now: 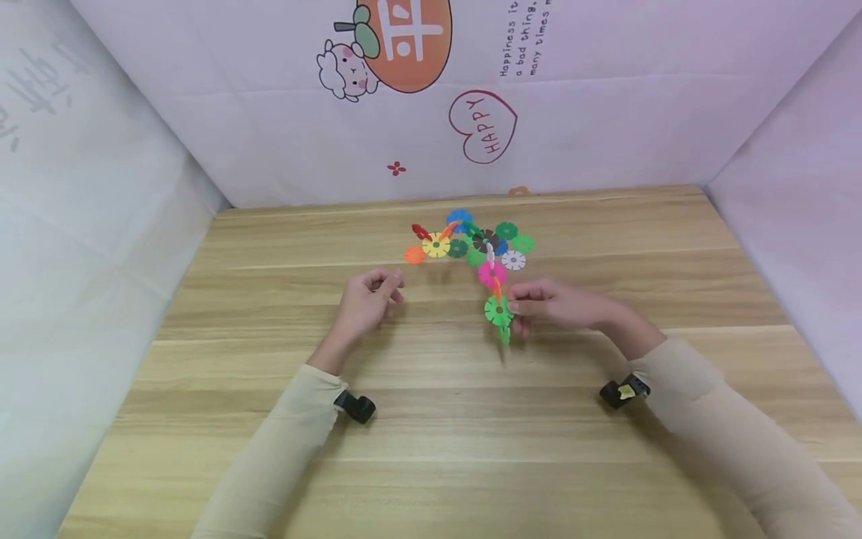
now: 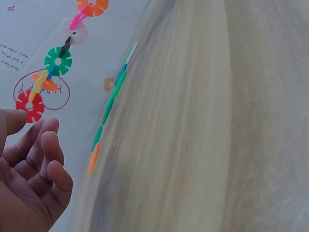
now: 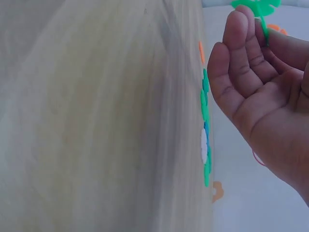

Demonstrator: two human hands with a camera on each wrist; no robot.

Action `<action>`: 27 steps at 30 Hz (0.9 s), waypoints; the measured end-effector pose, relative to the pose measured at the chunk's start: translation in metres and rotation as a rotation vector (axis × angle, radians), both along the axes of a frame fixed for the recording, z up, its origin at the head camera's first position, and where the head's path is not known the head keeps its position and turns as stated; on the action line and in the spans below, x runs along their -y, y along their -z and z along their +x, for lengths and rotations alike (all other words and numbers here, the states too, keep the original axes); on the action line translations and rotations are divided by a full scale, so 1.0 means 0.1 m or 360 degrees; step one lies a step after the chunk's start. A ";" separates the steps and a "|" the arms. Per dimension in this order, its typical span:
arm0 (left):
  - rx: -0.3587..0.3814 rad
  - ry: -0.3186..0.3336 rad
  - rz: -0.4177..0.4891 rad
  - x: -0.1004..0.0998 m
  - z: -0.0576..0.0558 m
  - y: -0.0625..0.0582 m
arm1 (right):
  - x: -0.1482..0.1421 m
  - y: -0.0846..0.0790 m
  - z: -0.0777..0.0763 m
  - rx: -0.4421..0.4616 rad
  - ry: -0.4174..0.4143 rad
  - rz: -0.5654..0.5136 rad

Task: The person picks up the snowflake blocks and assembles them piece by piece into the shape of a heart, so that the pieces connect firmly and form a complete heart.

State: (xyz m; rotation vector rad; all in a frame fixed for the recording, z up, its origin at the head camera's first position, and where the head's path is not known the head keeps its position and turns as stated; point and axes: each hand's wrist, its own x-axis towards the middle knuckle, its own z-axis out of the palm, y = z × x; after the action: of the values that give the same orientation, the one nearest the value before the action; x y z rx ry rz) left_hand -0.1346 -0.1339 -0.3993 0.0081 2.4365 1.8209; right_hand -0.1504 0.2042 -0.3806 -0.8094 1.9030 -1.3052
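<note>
A chain of slotted plastic snowflake discs hangs in the air between my hands. From the left it runs through a red disc, a yellow disc, a blue disc, a black disc and a pink disc. Thumb and fingers of my right hand pinch the light green disc at the near end, from which another green disc hangs edge-on. My left hand holds nothing; its fingers are loosely curled, short of the red end in the head view.
Several loose discs lie on the wooden table below the chain, among them an orange disc, a white disc and a light green disc. A printed white cloth stands behind the table's far edge.
</note>
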 end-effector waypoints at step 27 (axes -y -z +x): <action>0.0139 0.0001 0.0636 -0.38 -0.26 -0.14 | 0.57 0.03 0.49 0.1305 -0.0542 -0.1513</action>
State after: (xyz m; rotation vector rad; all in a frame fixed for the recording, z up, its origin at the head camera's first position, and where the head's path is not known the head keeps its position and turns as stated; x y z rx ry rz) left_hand -0.1608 -0.0960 -0.3856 -0.0395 1.9780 2.2223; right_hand -0.1019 0.1470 -0.3839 -0.7840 0.4380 -1.9111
